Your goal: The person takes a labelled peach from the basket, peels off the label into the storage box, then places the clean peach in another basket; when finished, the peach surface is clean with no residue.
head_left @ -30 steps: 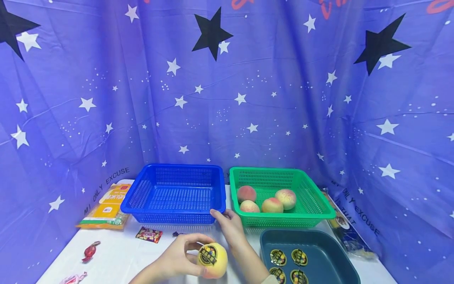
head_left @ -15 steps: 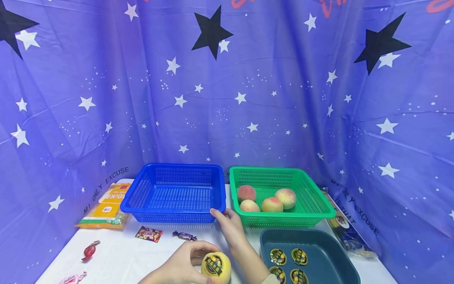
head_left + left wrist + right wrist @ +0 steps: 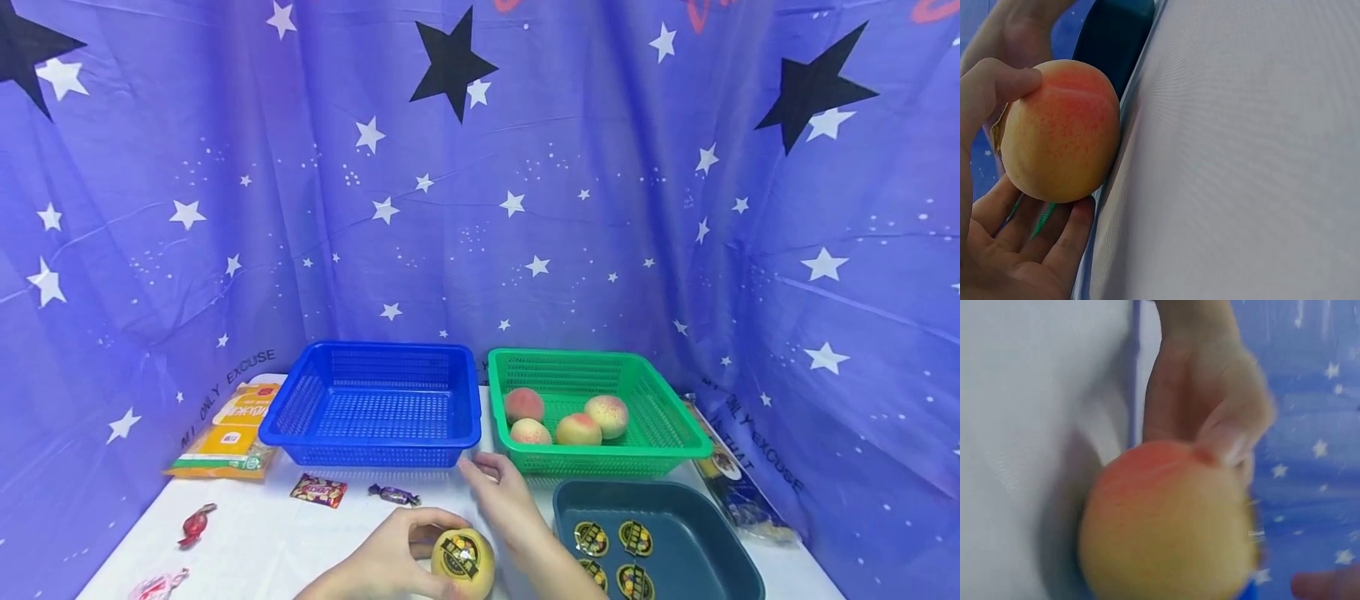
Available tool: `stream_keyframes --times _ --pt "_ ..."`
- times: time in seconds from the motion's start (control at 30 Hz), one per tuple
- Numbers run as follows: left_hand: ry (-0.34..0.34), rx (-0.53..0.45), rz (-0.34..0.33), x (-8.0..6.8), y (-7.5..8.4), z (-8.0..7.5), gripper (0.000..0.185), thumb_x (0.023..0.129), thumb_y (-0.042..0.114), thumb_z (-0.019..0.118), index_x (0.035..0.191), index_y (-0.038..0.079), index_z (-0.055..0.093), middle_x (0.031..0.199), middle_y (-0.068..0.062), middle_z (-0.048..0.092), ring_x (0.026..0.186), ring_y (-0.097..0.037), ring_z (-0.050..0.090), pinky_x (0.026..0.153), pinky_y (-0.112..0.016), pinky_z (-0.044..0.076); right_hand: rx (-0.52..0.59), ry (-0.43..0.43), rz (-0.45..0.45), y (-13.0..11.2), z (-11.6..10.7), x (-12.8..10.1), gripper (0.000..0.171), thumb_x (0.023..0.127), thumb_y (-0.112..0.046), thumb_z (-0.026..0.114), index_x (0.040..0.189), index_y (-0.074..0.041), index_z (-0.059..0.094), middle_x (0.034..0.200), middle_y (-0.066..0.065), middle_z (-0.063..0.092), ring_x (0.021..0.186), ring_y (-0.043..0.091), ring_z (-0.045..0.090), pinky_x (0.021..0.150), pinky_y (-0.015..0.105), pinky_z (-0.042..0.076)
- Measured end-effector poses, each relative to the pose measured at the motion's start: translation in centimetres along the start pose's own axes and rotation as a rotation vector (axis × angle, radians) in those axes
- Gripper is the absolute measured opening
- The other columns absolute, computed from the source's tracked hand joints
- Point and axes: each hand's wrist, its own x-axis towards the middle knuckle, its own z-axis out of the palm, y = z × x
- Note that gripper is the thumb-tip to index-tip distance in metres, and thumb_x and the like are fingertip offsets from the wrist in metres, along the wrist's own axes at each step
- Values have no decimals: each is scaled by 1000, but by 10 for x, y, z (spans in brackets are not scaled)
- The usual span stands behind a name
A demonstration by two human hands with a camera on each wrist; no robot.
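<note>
My left hand (image 3: pixel 408 546) grips a yellow-pink peach (image 3: pixel 462 560) just above the white table's near edge, its round black and gold sticker facing me. In the left wrist view the thumb lies on top of the peach (image 3: pixel 1060 131) and the fingers curl beneath it. My right hand (image 3: pixel 498 492) hovers with relaxed fingers and holds nothing, just behind the peach and a little short of the blue basket's (image 3: pixel 367 437) front right corner. In the right wrist view the peach (image 3: pixel 1166 525) fills the frame, blurred.
A green basket (image 3: pixel 600 452) holds several peaches (image 3: pixel 577 429). A dark teal tray (image 3: pixel 675 500) at the front right carries round stickers (image 3: pixel 635 537). Wrapped sweets (image 3: pixel 318 490) lie on the left, with a yellow packet (image 3: pixel 232 433) behind them. A starry blue curtain (image 3: pixel 480 208) encloses the table.
The peach has sunk a little and turned in my left hand. My right hand has drawn back from the blue basket's front edge, which it touched before.
</note>
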Motion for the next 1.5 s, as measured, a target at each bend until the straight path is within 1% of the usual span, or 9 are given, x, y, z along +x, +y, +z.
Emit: stream_keyframes --times 0.13,0.23,0.3,0.4,0.53,0.77,1.03,1.3,1.5 --pt "-16 8 6 1 0 3 62 83 12 93 141 10 72 133 -3 79 123 -13 75 107 -20 59 -282 -120 -204 -10 -21 -24 34 107 -38 74 128 -11 72 133 9 77 131 35 71 112 58 59" --pt "-29 -16 16 2 0 4 63 84 9 92 143 5 69 133 -5 78 124 -13 74 108 -21 59 -519 -242 -358 -16 -36 -35 15 107 -37 74 118 -27 75 122 -12 76 125 20 71 109 51 61" --pt "-34 -28 21 2 0 5 64 85 9 92 143 2 66 134 -5 77 125 -13 73 110 -21 58 -621 -337 -397 -19 -43 -38 12 107 -37 74 119 -34 75 119 -20 74 121 12 67 105 44 62" --pt "-34 -36 20 2 2 5 63 85 8 92 142 0 65 134 -6 77 126 -12 73 111 -21 58 -697 -466 -375 -20 -47 -38 15 107 -37 73 122 -39 75 123 -23 69 118 5 62 101 36 62" --pt "-35 -40 8 3 3 4 60 86 9 93 140 3 67 135 -6 76 127 -13 73 111 -21 58 -712 -558 -351 -16 -47 -35 18 108 -36 72 124 -42 76 128 -23 65 117 0 59 99 29 62" --pt "-39 -41 -2 3 3 2 58 88 13 94 139 7 68 134 -4 76 127 -14 73 111 -22 58 -716 -639 -417 -16 -48 -33 24 110 -27 69 126 -42 78 132 -20 62 118 -2 57 96 23 60" --pt "-50 -42 2 3 1 0 57 88 15 95 139 9 70 137 -1 77 130 -14 72 114 -21 56 -771 -601 -352 -25 -43 -32 25 103 -22 75 117 -43 76 116 -22 64 105 -3 57 89 22 58" --pt "-38 -47 17 2 2 0 61 85 9 93 141 5 69 135 -4 77 127 -13 72 112 -21 57 -718 -554 -547 -33 -47 -29 18 102 -10 76 105 -28 77 92 -21 67 86 -5 60 77 21 59" --pt "-13 -49 -5 2 4 0 61 82 8 93 139 6 70 133 -6 76 125 -16 73 110 -22 59 -596 -605 -508 -40 -71 -28 15 102 -12 77 103 -27 79 85 -17 71 75 -5 61 68 20 59"
